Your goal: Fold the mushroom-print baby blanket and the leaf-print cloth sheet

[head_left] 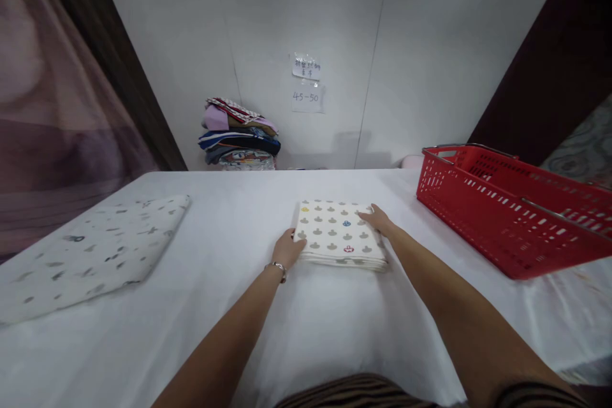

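A folded white cloth (337,239) with a pattern of small grey shapes and a few coloured ones lies on the white table (239,319) in front of me. My left hand (287,248) grips its near left edge; a bracelet sits on that wrist. My right hand (380,220) lies flat on the cloth's far right corner, fingers spread on top.
A red plastic basket (502,217) stands at the right of the table. Another folded white patterned cloth (95,255) lies at the left. A stack of folded clothes (239,137) sits against the back wall below two paper notes (306,83).
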`<state>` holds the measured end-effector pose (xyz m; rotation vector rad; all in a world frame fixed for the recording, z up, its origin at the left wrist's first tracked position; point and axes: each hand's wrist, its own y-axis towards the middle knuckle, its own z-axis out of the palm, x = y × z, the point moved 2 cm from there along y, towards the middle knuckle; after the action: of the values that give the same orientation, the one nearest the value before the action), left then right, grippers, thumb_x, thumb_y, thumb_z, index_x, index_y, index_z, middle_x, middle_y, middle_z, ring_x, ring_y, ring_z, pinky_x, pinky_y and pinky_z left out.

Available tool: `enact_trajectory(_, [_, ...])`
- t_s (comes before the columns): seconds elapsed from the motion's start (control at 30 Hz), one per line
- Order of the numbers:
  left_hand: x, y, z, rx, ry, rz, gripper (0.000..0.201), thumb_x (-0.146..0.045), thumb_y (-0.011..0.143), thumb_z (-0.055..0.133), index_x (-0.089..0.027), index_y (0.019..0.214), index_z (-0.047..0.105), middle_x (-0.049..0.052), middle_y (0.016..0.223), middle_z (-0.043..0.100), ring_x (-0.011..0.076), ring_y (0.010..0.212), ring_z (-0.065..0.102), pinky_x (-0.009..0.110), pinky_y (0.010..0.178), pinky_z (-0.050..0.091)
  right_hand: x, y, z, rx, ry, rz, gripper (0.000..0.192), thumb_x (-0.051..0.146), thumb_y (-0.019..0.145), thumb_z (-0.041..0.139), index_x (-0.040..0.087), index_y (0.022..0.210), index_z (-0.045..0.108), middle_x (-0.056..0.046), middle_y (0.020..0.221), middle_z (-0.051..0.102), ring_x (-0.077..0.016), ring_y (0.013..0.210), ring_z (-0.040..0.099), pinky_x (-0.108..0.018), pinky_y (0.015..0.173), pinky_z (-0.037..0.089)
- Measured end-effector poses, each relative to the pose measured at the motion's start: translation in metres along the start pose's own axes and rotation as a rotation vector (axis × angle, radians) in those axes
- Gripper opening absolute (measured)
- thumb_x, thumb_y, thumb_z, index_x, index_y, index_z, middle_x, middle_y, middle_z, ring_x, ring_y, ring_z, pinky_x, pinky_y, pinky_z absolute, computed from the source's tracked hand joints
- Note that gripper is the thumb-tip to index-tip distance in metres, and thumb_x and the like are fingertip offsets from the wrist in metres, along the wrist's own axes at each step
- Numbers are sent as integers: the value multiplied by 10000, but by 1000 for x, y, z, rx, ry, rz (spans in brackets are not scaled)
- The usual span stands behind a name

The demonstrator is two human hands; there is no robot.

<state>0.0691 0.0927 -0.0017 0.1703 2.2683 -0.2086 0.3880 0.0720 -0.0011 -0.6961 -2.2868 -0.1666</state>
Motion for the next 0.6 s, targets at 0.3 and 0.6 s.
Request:
enact_trajectory(0.3, [12, 77, -44, -31, -129, -73, 563, -212, 564, 744, -177, 1103, 586, 63, 1014, 661, 180, 865, 628, 221, 716, 479, -16, -52, -5, 258, 150, 66, 961, 651, 696, 574, 171, 1437, 195, -158, 1060, 633, -239, 775, 638, -380, 675, 517])
enact_trajectory(0.6, [16, 65, -41, -39, -136, -49, 501, -297, 602, 744, -167, 1067, 609, 101, 1149, 614, 214, 1028, 585, 242, 832, 455, 11, -24, -13, 207, -151, 8, 634, 581, 687, 615, 133, 1134, 586, -147, 1116, 611, -245, 933, 600, -288, 718, 469])
